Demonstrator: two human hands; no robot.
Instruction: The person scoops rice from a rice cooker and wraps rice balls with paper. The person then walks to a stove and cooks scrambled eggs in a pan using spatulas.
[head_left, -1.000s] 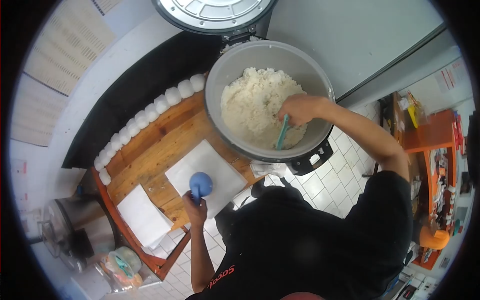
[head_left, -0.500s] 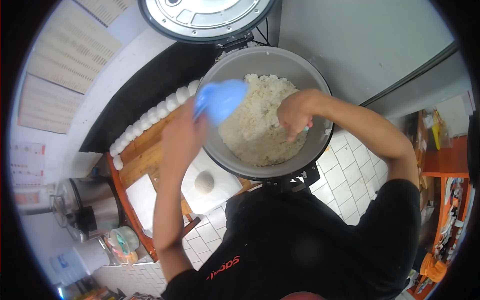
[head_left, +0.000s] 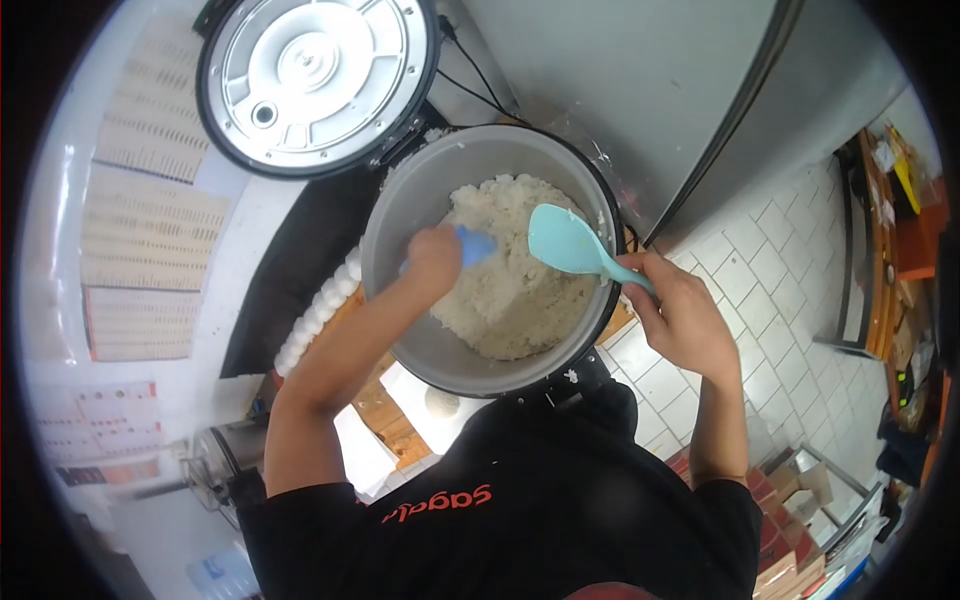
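Observation:
Cooked rice fills the lower part of a large grey pot. My left hand is closed round a blue scoop, which is over the rice at its left side; the scoop is blurred and its bowl partly hidden. My right hand grips the handle of a turquoise paddle at the pot's right rim, with the blade above the rice. A round rice portion lies on white paper below the pot.
A row of white wrapped balls lines the left edge of a wooden table. The open metal lid stands at the upper left, near black cables. A grey panel rises behind the pot; cartons are at the lower right.
My left hand has brought the blue scoop from the paper into the pot, leaving a rice portion behind. My right hand has raised the paddle out of the rice towards the right rim. The view has shifted.

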